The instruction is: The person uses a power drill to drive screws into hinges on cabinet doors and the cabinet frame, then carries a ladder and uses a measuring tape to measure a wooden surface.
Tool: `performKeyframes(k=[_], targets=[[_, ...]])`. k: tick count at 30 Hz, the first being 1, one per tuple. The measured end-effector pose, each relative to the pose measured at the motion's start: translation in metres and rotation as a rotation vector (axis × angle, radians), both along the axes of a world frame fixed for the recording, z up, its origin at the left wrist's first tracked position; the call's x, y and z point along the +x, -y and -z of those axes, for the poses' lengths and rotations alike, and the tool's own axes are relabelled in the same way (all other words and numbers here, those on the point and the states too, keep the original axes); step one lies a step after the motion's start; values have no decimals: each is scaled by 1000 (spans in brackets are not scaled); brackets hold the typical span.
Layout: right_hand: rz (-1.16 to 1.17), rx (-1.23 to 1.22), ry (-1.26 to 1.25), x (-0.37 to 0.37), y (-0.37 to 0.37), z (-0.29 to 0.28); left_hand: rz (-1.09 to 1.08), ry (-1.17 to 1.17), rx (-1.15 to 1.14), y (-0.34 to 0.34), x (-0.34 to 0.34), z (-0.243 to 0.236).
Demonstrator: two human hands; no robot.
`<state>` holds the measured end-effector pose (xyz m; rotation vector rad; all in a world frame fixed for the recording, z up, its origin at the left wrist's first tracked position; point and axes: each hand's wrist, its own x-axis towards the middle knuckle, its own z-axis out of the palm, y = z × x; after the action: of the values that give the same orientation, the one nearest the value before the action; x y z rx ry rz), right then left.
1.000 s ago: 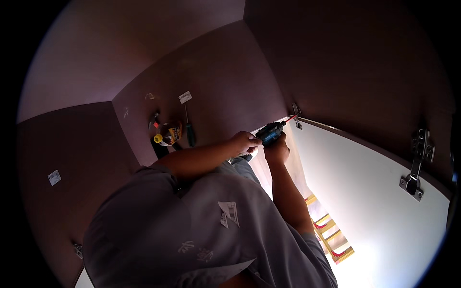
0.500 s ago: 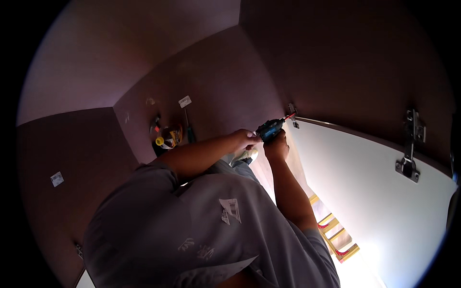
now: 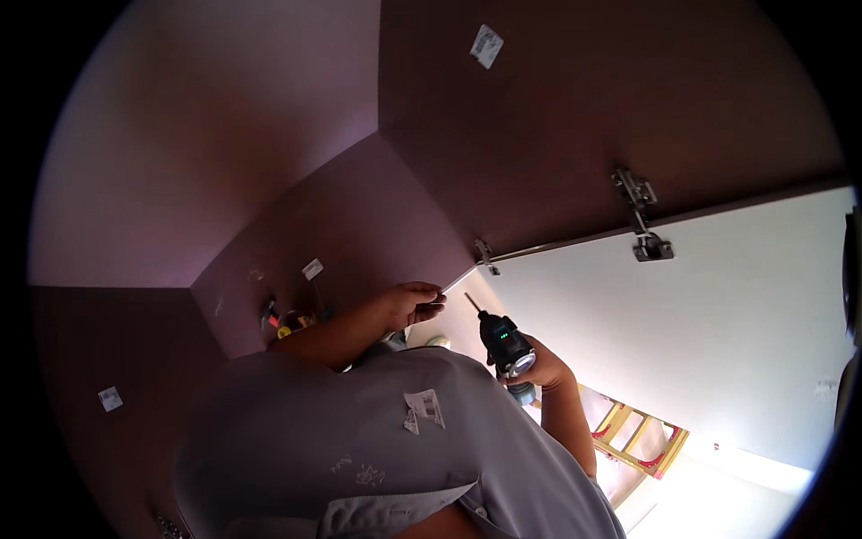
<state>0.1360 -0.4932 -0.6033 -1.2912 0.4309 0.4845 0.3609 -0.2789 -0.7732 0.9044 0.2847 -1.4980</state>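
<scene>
My right hand (image 3: pixel 549 366) grips a black and blue cordless drill (image 3: pixel 500 337) with small green lights on it. Its long thin bit (image 3: pixel 472 302) points up and away, apart from any hinge. My left hand (image 3: pixel 417 305) is raised near the front edge of the brown cabinet panel, fingers bent and tips drawn together; whether something small is between them I cannot make out. Just beyond lies a metal hinge (image 3: pixel 486 257) at the joint of the brown side panel and the white door (image 3: pixel 727 296). A second hinge (image 3: pixel 640 216) joins them farther right.
Brown panels (image 3: pixel 296 225) enclose me at the left and ahead. By my left forearm lie several tools, among them a yellow round item (image 3: pixel 285 332). A yellow ladder (image 3: pixel 639 436) stands beyond my right arm. Another hinge (image 3: pixel 169 526) shows at the lower left.
The drill has come away from the nearer hinge and moved back toward me in my right hand. My left hand has left the drill. The whole view has shifted.
</scene>
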Motion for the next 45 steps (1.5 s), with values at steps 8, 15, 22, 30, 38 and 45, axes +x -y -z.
performKeyframes(k=[8, 15, 22, 30, 38, 45], targets=[[52, 45, 107, -23, -10, 4, 23, -78, -231, 45, -15, -59], [119, 28, 121, -34, -15, -2, -35, -90, -188, 57, -27, -63], [157, -2, 103, -43, -14, -10, -28, -99, -214, 70, -36, -68], [161, -50, 89, -34, -21, -23, 13, -193, -293, 81, -34, -74], [620, -84, 100, -11, -51, -83, 38, -165, -342, 69, -42, -134], [682, -536, 477, 17, -41, -123, 191, 41, -413, 52, -20, -139]])
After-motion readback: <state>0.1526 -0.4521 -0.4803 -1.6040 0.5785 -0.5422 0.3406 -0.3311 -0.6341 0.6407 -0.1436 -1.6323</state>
